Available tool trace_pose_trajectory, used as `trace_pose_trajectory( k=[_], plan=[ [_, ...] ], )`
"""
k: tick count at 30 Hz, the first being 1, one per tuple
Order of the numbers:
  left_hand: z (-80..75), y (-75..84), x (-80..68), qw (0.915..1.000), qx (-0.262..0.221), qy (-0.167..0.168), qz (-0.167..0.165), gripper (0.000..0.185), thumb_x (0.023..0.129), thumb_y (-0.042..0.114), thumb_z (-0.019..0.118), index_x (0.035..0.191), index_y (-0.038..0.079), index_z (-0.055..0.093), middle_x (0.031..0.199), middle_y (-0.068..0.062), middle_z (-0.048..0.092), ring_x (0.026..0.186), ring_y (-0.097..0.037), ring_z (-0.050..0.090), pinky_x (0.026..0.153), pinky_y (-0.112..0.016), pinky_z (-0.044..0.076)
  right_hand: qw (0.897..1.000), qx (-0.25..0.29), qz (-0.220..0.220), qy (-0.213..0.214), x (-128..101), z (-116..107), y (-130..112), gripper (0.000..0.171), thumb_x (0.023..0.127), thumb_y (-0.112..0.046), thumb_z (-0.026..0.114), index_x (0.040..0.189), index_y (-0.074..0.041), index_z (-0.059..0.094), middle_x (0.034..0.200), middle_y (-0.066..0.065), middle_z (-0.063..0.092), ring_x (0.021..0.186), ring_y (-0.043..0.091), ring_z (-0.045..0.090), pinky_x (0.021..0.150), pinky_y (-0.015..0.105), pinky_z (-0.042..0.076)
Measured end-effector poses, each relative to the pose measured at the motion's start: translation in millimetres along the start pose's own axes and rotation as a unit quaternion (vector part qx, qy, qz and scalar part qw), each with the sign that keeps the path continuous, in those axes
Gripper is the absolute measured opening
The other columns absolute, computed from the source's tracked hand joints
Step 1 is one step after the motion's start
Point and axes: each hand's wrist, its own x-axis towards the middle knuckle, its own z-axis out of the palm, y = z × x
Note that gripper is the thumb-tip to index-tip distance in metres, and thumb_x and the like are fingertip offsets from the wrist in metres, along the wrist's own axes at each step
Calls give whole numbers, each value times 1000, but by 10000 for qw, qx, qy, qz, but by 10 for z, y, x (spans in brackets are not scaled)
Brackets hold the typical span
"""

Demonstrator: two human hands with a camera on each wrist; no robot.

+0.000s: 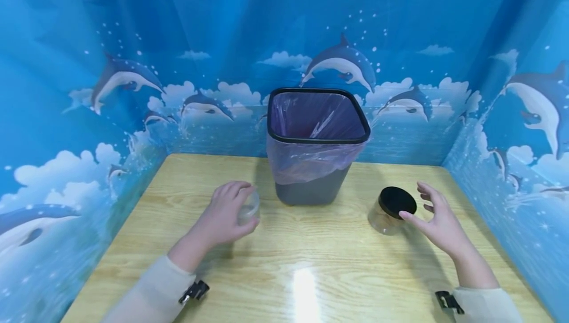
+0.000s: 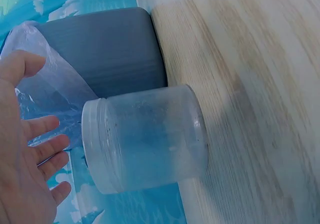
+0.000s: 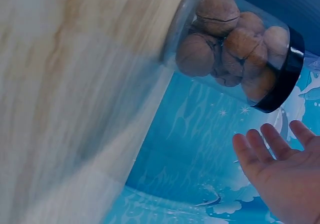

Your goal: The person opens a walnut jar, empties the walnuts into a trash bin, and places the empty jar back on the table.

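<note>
A clear, empty, lidless plastic jar point(image 1: 250, 207) point(image 2: 145, 144) stands on the wooden table point(image 1: 311, 268), left of the bin. My left hand point(image 1: 224, 214) point(image 2: 22, 169) is cupped beside it with spread fingers; the left wrist view shows a gap between fingers and jar. A clear jar of walnuts point(image 1: 390, 212) point(image 3: 235, 39) with a black lid stands right of the bin. My right hand point(image 1: 440, 222) point(image 3: 280, 176) hovers just right of it, fingers spread. The right wrist view shows them apart from the jar.
A grey bin point(image 1: 311, 192) point(image 2: 105, 49) lined with a purple plastic bag point(image 1: 311, 162) stands at the back middle of the table. Blue dolphin-print walls point(image 1: 89, 115) close in the left, back and right sides.
</note>
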Motion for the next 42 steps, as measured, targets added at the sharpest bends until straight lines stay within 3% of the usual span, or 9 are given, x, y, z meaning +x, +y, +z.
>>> trace_pose_trajectory(
  k=[11, 20, 29, 32, 35, 38, 42],
  plan=[
    [31, 95, -20, 9998, -98, -112, 145, 74, 84, 45, 72, 144, 8, 49, 143, -15, 49, 133, -35, 42, 114, -59, 26, 9986, 244, 233, -401, 30, 25, 124, 99, 92, -27, 75, 159, -1, 7, 152, 36, 24, 132, 55, 31, 98, 70, 34],
    [64, 182, -19, 9989, -311, -184, 296, 75, 86, 48, 70, 147, 9, 47, 143, -13, 50, 134, -32, 42, 115, -57, 24, 9911, 599, 617, -1019, 34, 41, 224, 103, 92, -25, 75, 159, -1, 1, 153, 38, 20, 132, 58, 32, 103, 69, 33],
    [134, 255, 19, 9982, -445, -272, 291, 76, 85, 49, 71, 147, 12, 48, 144, -10, 49, 133, -31, 44, 113, -57, 30, 9869, 857, 526, -1262, 68, 62, 299, 101, 91, -17, 75, 158, 2, 2, 150, 39, 22, 131, 54, 34, 102, 65, 36],
    [141, 281, 24, 9978, -486, -357, 279, 76, 86, 49, 70, 147, 11, 47, 145, -11, 49, 133, -32, 44, 113, -56, 31, 9844, 979, 512, -1365, 83, 67, 329, 99, 90, -14, 75, 157, 3, 5, 151, 37, 22, 131, 53, 35, 101, 61, 41],
    [148, 302, 29, 9975, -490, -416, 284, 76, 86, 48, 71, 148, 11, 47, 146, -11, 49, 133, -31, 45, 113, -55, 31, 9813, 1040, 559, -1518, 93, 80, 362, 99, 90, -13, 76, 156, 3, 5, 151, 36, 22, 131, 54, 35, 97, 45, 50],
    [163, 318, 37, 9973, -489, -458, 302, 75, 87, 47, 71, 148, 12, 46, 146, -10, 48, 133, -31, 45, 113, -54, 31, 9782, 1071, 632, -1665, 103, 94, 386, 100, 89, -14, 76, 156, 3, 3, 151, 37, 21, 132, 56, 33, 92, 36, 51],
    [190, 336, 50, 9967, -536, -471, 374, 74, 87, 45, 71, 148, 11, 46, 146, -10, 48, 133, -31, 45, 113, -54, 32, 9726, 1175, 814, -1833, 115, 96, 412, 103, 91, -16, 75, 157, 1, -2, 152, 39, 19, 134, 59, 28, 97, 51, 47]
  ],
)
